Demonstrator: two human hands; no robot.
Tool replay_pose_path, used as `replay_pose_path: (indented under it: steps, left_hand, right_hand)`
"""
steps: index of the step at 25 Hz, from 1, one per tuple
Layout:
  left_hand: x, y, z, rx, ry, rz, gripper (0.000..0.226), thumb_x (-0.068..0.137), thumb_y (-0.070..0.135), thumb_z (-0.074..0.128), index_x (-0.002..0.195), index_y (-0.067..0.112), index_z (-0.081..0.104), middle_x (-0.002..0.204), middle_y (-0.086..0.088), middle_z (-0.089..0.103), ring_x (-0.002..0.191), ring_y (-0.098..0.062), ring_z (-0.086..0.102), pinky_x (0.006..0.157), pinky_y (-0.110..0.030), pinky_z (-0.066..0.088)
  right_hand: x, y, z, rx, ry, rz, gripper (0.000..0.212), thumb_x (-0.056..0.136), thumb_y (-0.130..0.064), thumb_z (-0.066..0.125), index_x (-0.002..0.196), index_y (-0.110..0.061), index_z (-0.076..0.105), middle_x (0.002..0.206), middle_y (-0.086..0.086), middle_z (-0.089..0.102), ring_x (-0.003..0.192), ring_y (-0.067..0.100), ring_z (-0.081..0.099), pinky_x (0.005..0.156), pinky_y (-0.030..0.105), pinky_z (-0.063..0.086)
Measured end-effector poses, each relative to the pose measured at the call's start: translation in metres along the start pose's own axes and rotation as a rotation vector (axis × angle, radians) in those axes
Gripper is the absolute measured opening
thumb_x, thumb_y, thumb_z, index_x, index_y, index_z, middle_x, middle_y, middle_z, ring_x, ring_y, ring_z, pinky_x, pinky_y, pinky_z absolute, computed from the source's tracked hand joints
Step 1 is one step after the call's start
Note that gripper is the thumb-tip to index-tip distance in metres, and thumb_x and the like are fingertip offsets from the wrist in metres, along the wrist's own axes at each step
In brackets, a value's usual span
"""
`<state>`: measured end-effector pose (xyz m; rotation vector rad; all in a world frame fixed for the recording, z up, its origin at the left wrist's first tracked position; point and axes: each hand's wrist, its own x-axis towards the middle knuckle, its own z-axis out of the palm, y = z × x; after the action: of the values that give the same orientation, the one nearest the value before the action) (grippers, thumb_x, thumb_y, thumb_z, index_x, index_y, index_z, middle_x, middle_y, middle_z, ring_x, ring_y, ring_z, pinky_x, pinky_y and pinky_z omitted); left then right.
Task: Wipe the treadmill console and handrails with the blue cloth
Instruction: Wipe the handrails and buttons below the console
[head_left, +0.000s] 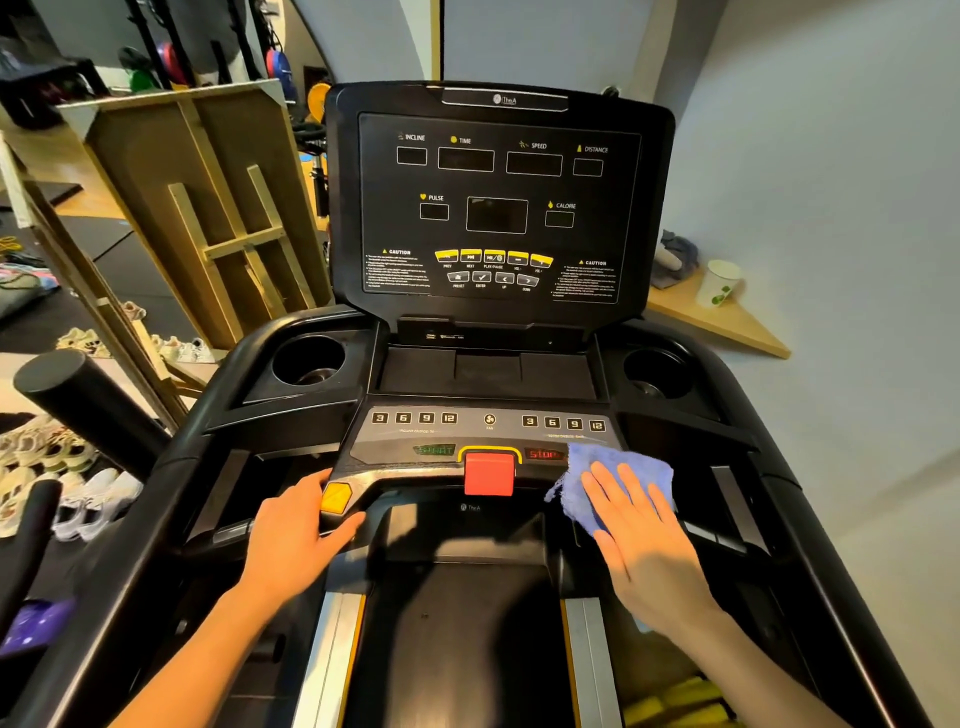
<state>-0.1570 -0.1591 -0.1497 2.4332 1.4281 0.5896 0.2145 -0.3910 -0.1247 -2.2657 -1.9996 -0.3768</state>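
The blue cloth (613, 483) lies spread on the right end of the console's lower control strip (488, 434), just right of the lit stop readout and overhanging the strip's front edge. The right hand (644, 535) presses it flat, fingers straight and together, palm down; that grip is open, pinning the cloth rather than curling round it. The left hand (298, 525) holds no cloth: it rests on the left end of the same front edge, fingers bent over it beside the yellow button (336, 497), seemingly as a brace. The red safety key (489, 474) sits at the strip's centre between the two hands. The step in hand looks like wiping the lower strip. Next would come a sweep leftward past the key, then the upright display panel (498, 208), cup holders and handrails (852, 571), which appear untouched.
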Motion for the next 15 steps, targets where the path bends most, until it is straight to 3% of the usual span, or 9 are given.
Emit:
replay_pose_path:
  steps: [5,9,11,13,15]
  left_hand:
    - [0.001,-0.002,0.0,0.0,-0.006,0.015,0.074,0.078,0.067,0.057,0.132,0.017,0.057,0.111,0.0,0.073,0.093,-0.016,0.07,0.082,-0.043,0.057]
    - [0.0,-0.001,-0.001,0.001,-0.001,0.011,0.075,0.078,0.067,0.057,0.133,0.016,0.056,0.111,0.0,0.073,0.094,-0.015,0.07,0.083,-0.041,0.057]
    - [0.0,0.0,-0.001,-0.005,0.003,0.007,0.074,0.077,0.066,0.058,0.133,0.016,0.057,0.11,0.0,0.073,0.093,-0.015,0.07,0.082,-0.041,0.057]
    - [0.0,-0.001,-0.001,-0.013,0.002,0.009,0.074,0.077,0.066,0.058,0.132,0.017,0.057,0.11,0.001,0.073,0.093,-0.015,0.07,0.081,-0.041,0.057]
    - [0.0,-0.001,-0.001,-0.016,-0.002,0.01,0.074,0.077,0.068,0.058,0.132,0.018,0.057,0.11,0.002,0.073,0.093,-0.014,0.069,0.081,-0.042,0.057]
  right_hand:
    - [-0.02,-0.002,0.002,0.033,-0.073,0.12,0.059,0.104,-0.041,0.012,0.155,-0.018,0.032,0.16,0.002,0.034,0.151,0.025,0.027,0.122,0.042,0.016]
    - [-0.011,0.0,0.002,0.043,-0.115,0.143,0.055,0.102,-0.028,0.024,0.153,-0.012,0.034,0.158,0.008,0.038,0.152,0.029,0.018,0.122,0.042,0.011]
    - [0.002,0.003,0.005,0.003,-0.147,0.119,0.055,0.104,-0.025,0.019,0.151,-0.006,0.037,0.16,0.013,0.03,0.154,0.035,0.01,0.122,0.047,0.016]
    - [0.024,0.002,0.001,0.063,-0.175,0.216,0.058,0.106,-0.034,0.017,0.156,-0.007,0.026,0.165,0.011,0.018,0.153,0.037,0.016,0.119,0.049,0.025]
    - [0.053,0.001,-0.002,0.156,-0.216,0.363,0.062,0.106,-0.041,0.024,0.157,-0.018,-0.003,0.167,0.004,0.0,0.155,0.033,0.01,0.121,0.047,0.023]
